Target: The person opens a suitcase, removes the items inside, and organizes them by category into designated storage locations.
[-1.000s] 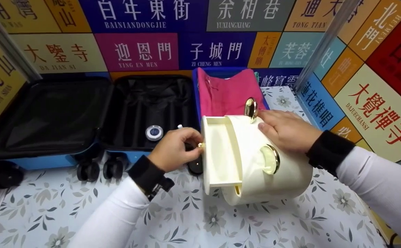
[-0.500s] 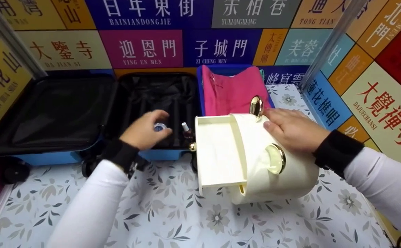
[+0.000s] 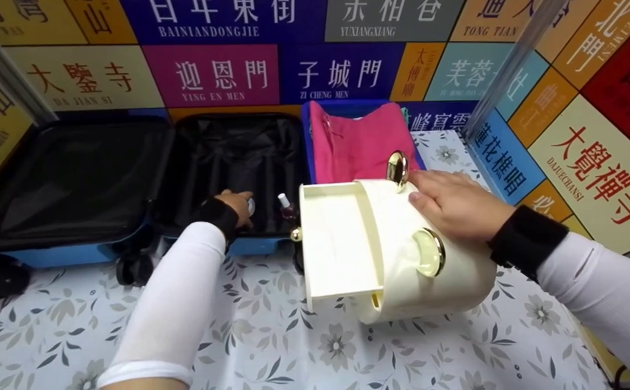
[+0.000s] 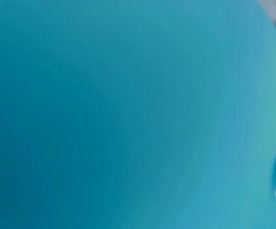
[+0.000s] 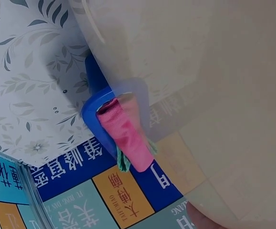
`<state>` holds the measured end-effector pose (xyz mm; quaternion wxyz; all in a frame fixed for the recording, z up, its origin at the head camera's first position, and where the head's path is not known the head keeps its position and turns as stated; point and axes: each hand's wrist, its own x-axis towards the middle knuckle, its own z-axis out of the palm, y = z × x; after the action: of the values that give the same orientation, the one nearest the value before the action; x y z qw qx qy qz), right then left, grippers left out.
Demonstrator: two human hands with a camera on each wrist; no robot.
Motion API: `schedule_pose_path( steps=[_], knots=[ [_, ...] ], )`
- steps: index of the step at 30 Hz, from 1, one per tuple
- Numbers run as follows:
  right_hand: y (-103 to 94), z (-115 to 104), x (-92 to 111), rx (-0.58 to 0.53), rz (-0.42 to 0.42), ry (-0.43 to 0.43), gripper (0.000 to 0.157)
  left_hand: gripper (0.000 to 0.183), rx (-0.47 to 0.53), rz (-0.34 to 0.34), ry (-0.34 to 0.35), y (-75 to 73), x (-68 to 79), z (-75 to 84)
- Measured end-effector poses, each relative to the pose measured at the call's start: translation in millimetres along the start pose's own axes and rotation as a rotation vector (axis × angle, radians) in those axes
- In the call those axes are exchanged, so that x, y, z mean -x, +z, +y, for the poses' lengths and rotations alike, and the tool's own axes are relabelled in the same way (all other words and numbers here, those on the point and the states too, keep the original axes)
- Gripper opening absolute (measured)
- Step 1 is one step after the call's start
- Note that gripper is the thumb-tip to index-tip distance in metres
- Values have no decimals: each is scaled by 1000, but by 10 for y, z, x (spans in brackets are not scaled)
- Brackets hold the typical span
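Note:
A cream storage box (image 3: 455, 287) with a rounded body and gold-rimmed ear shapes stands on the table, its drawer (image 3: 342, 238) pulled out to the left. My right hand (image 3: 453, 203) lies flat over the top of the box, next to the upper gold ear. In the right wrist view the pale box wall (image 5: 214, 95) fills much of the frame. My left hand (image 3: 234, 207) is down inside the black-lined suitcase half, thumb and fingers around a small round silver tin (image 3: 251, 206), which shows edge-on and is partly hidden. The left wrist view shows only blurred blue suitcase shell (image 4: 128, 114).
A small bottle with a white cap (image 3: 286, 206) stands by the drawer's gold knob (image 3: 296, 234). Behind the box is a blue bin (image 3: 306, 135) holding pink cloth (image 3: 363, 143). The other suitcase half (image 3: 71, 179) lies at left, against a sign-covered wall.
My left hand let go of the drawer knob, moved left into the suitcase and took hold of the round tin. The drawer came further out. My right hand stayed on the box.

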<state>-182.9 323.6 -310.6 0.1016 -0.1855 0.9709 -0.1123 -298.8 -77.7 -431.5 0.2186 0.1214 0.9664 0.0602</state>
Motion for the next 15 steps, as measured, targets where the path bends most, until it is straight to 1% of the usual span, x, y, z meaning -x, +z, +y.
schedule_pose_path(
  steps=[2, 5, 7, 10, 15],
  knots=[
    [-1, -14, -2, -1, 4, -3, 64, 75, -49, -9, 16, 11, -10, -7],
    [-2, -24, 2, 1, 9, -5, 64, 68, -51, 20, 31, 26, -19, -22],
    [-1, -20, 4, 4, 10, -6, 64, 64, -34, 35, 40, 35, -28, -22],
    [4, -5, 3, 6, 13, -8, 64, 60, -24, 61, 27, 57, -39, -3],
    [16, 13, -3, 4, 13, -4, 64, 53, -15, 53, -11, 99, -63, 51]
  ],
)
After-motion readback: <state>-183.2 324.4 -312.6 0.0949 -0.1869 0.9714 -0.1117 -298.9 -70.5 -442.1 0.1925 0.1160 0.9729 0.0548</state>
